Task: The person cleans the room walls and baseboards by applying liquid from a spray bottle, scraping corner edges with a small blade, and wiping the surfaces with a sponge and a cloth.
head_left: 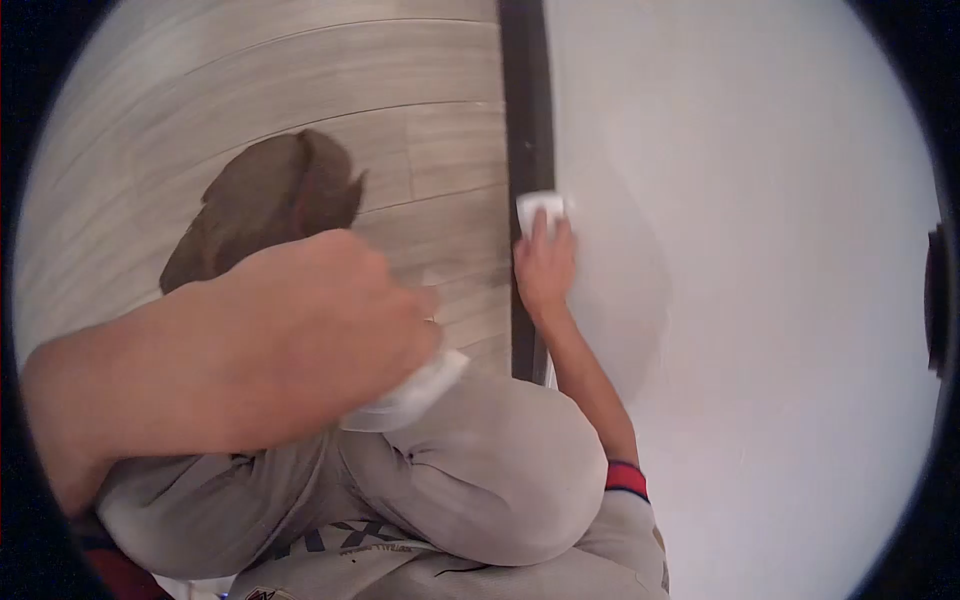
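Observation:
My left hand (300, 340) is large in the foreground over my knees, its fingers closed around a white, rounded object (405, 398). The hand covers most of that object, and I cannot make out its exact kind. Further right, my right hand (546, 265) reaches forward along the dark baseboard (528, 110). Its fingers press a small white pad (541, 208), like a sponge or folded wipe, where the baseboard meets the white wall (740, 250). The underside of the pad is hidden.
Light wood-look floor planks (430, 150) spread out on the left. A brown shoe (270, 195) rests on them beyond my left hand. My bent knee (500, 460) in light trousers is close to the wall. Something dark (937, 300) shows at the far right edge.

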Demonstrator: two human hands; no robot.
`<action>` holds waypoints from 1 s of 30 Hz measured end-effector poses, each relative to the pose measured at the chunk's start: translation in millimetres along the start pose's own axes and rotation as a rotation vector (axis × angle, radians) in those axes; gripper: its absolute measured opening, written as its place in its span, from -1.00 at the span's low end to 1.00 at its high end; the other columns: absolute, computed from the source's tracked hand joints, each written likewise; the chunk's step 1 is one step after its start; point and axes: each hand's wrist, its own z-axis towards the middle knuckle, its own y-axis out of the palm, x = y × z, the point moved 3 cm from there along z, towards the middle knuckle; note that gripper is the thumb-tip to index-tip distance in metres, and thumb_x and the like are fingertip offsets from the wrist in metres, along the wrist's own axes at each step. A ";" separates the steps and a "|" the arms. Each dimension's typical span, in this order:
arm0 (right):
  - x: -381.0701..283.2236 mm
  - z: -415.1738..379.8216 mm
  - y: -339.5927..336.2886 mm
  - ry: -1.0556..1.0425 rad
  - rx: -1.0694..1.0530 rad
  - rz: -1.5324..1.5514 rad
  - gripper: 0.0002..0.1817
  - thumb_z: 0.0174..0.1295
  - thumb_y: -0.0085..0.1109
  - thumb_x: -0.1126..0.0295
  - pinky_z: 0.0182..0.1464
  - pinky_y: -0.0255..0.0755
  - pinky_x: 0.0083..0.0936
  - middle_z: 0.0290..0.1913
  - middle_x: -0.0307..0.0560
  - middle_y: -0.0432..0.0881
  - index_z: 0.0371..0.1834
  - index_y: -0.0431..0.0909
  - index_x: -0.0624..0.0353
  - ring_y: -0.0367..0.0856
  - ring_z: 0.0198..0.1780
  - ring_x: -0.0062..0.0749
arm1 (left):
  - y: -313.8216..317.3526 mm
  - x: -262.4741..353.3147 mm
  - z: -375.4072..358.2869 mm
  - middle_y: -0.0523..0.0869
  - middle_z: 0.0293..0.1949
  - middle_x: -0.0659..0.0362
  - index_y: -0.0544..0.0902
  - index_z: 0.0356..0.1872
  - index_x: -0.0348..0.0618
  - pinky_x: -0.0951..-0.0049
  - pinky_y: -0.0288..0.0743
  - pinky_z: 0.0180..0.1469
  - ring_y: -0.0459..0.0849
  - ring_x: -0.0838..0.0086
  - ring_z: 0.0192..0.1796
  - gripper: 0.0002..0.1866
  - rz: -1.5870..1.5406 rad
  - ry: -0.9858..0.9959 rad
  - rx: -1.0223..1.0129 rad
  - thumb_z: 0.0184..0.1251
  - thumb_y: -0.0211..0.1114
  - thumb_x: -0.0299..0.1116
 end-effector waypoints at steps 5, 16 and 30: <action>-17.8 92.6 -3.2 0.116 0.170 0.103 -0.47 0.19 0.19 0.28 0.18 0.42 -0.02 0.11 0.30 0.48 0.25 0.44 0.14 0.47 0.12 0.16 | -16.8 16.1 33.8 0.62 -0.29 0.12 0.61 -0.31 -0.21 0.26 0.56 -0.26 0.71 0.21 -0.28 -0.77 0.078 -0.022 -0.094 -0.09 0.32 -0.49; 81.8 -257.9 30.9 0.358 -0.098 0.197 -0.33 0.08 0.41 0.31 0.19 0.38 -0.04 0.16 0.27 0.40 0.32 0.41 0.11 0.41 0.16 0.17 | -27.7 18.4 78.0 0.62 -0.29 0.10 0.60 -0.24 -0.22 0.23 0.54 -0.26 0.71 0.17 -0.26 -0.59 0.131 0.004 -0.209 -0.29 0.42 -0.51; 151.2 -142.7 46.8 0.128 0.165 0.259 -0.22 0.15 0.37 0.23 0.21 0.38 -0.05 0.24 0.33 0.29 0.43 0.28 0.20 0.36 0.15 0.23 | 43.1 119.1 96.2 0.62 -0.19 0.07 0.53 -0.24 -0.22 0.24 0.52 -0.26 0.68 0.14 -0.23 -0.61 0.236 -0.073 0.398 -0.22 0.39 -0.51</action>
